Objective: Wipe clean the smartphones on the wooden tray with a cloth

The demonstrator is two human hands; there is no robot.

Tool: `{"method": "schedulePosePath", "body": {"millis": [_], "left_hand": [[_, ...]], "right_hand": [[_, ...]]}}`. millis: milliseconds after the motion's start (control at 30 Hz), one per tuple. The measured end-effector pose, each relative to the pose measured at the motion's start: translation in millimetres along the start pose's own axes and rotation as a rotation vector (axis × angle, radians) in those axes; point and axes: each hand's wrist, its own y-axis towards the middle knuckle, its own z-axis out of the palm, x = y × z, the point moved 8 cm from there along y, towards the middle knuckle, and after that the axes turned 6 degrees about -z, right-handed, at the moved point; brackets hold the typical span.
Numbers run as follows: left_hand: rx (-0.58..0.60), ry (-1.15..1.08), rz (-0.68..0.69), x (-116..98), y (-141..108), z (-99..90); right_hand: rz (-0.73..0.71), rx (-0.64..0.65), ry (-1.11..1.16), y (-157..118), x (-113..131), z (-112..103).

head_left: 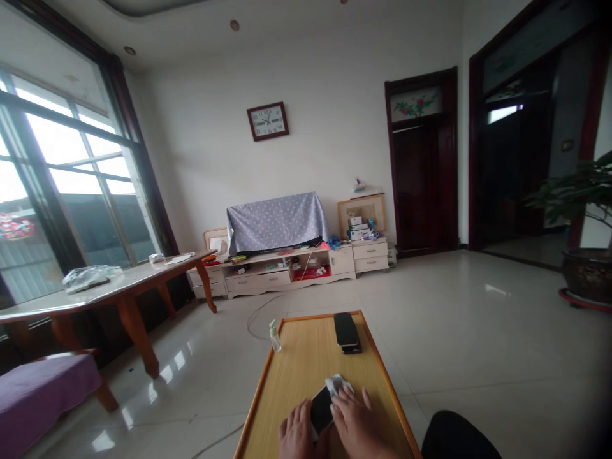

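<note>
A dark-screened smartphone (321, 408) lies low over the wooden table, close to me. My left hand (295, 432) grips its left side, fingers bent along the edge. On the phone's upper right end, my right hand (354, 421) presses a crumpled white cloth or tissue (338, 384) with its fingertips; one finger sticks out to the side. The cloth covers that corner of the phone. Farther up the table, another black phone (345, 329) rests partly on top of a dark flat object (352, 349). A clear pump bottle (275, 336) with a pale green top stands at the left edge.
The wooden table (296, 357) has a raised orange rim. A dark rounded shape (456, 437) is at the lower right. To the left are a long table (109, 293) and a purple-covered seat (48, 386). A cable (253, 322) crosses the tiled floor before a white cabinet (258, 282).
</note>
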Motion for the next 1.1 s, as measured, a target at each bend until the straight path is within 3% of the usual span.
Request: {"method": "schedulePosePath", "body": {"millis": [233,433,567,700,767,933,1033,1100], "left_hand": [[0.012,0.007,-0.022,-6.5,-0.5,-6.2],[-0.048,-0.059,-0.032,-13.9,-6.2,-20.5],[-0.056,-0.035,-0.033,-10.3,-1.0,-12.0],[-0.044,0.033,-0.04,-2.6,5.9,3.7],[-0.057,0.032,-0.032,0.0,7.2,7.6],[-0.112,-0.005,0.012,1.0,8.2,8.4],[-0.117,-0.007,0.004,2.5,10.1,9.7],[-0.112,-0.009,0.002,3.2,11.1,11.1]], "right_hand": [[-0.135,0.097,0.142,-14.9,22.7,20.8],[-0.026,-0.001,0.097,-1.4,2.5,0.0],[0.014,0.006,0.083,-1.1,1.5,5.7],[-0.109,0.091,0.159,-14.3,24.3,23.6],[-0.143,0.068,0.173,-16.7,29.1,19.5],[0.01,-0.011,0.077,1.8,3.3,-7.9],[0.076,0.002,0.013,9.3,-5.8,-7.2],[0.052,0.003,0.019,5.9,0.5,1.8]]}}
